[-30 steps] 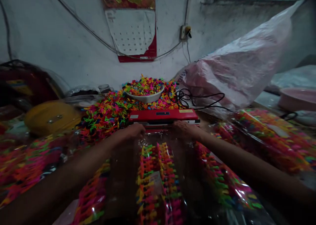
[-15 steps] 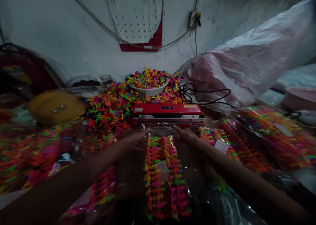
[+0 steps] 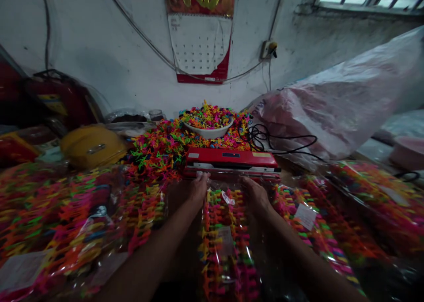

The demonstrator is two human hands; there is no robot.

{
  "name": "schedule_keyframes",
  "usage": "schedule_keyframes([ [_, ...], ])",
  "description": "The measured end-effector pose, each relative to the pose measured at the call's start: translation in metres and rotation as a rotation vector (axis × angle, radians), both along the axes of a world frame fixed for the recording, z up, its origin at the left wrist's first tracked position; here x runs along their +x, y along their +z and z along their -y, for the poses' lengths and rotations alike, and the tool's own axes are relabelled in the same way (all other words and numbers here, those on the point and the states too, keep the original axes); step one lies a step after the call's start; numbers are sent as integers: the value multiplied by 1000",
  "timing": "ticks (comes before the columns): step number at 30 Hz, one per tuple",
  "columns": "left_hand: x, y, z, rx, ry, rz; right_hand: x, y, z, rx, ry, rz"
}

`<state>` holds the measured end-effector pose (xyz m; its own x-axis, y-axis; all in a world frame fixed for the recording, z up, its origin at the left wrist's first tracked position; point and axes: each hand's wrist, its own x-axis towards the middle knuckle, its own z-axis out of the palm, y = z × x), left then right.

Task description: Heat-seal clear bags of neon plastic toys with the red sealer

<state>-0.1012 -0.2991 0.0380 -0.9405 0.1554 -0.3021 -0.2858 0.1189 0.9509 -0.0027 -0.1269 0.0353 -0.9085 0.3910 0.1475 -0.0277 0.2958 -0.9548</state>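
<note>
A clear plastic bag [image 3: 228, 244] lies in front of me, holding two rows of small bright plastic figures and a white paper label. Its far end reaches the front slot of a red vacuum sealer [image 3: 232, 158]. My left hand [image 3: 198, 189] pinches the left corner of that end, close against the sealer. At the right corner my right hand [image 3: 257, 194] grips the film with its fingers bent, the tips partly hidden in the dim light. The sealer's display has a small red light.
Behind the sealer a white bowl [image 3: 208, 132] of colourful figures stands among a loose heap [image 3: 155, 152]. Filled bags lie on the left [image 3: 59, 213] and right [image 3: 311, 222]. A yellow case [image 3: 92, 146], a black cord [image 3: 285, 138] and a large plastic sack [image 3: 331, 107] surround the work area.
The whole view has tilted up, so things sit lower in it. My left hand has come in closer to the bag's corner; the right hand stays at its corner by the sealer.
</note>
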Motion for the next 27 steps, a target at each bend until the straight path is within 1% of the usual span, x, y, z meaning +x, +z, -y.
schedule_keyframes([
  [1, 5, 7, 2, 3, 9, -34, 3, 1, 4, -124, -37, -25],
  [2, 11, 15, 4, 6, 8, -62, 5, 3, 8, -282, -79, -54],
  [4, 21, 28, 8, 21, -21, -74, 10, 9, 12, -628, -149, -112],
  [5, 25, 34, 11, 37, -52, -61, 11, 14, 13, -762, -189, -138],
  [6, 28, 38, 13, 57, -95, -37, 12, 18, 13, -836, -230, -152],
  [7, 29, 40, 16, 74, -142, -8, 13, 23, 12, -871, -270, -158],
  [10, 24, 38, 27, 87, -253, 32, 10, 31, 7, -876, -370, -168],
  [12, 16, 35, 33, 48, -300, 30, 7, 32, 4, -869, -387, -197],
  [14, 10, 33, 37, 3, -328, 3, 3, 29, 2, -800, -400, -231],
  [15, 8, 33, 38, -25, -318, -21, 2, 27, 1, -729, -401, -241],
  [17, 9, 33, 36, -30, -216, -74, 1, 24, -4, -547, -389, -225],
  [18, 12, 33, 34, 9, -139, -85, 2, 24, -7, -465, -378, -203],
  [20, 18, 31, 28, 151, 9, -50, 3, 27, -14, -348, -353, -130],
  [21, 20, 30, 25, 248, 65, -15, 4, 29, -18, -320, -330, -92],
  [23, 23, 26, 18, 414, 139, 46, 5, 36, -23, -318, -258, -35],
  [25, 22, 24, 13, 515, 179, 77, 5, 41, -25, -344, -190, 90],
  [27, 19, 23, 11, 570, 184, 98, 5, 41, -24, -358, -158, 281],
])
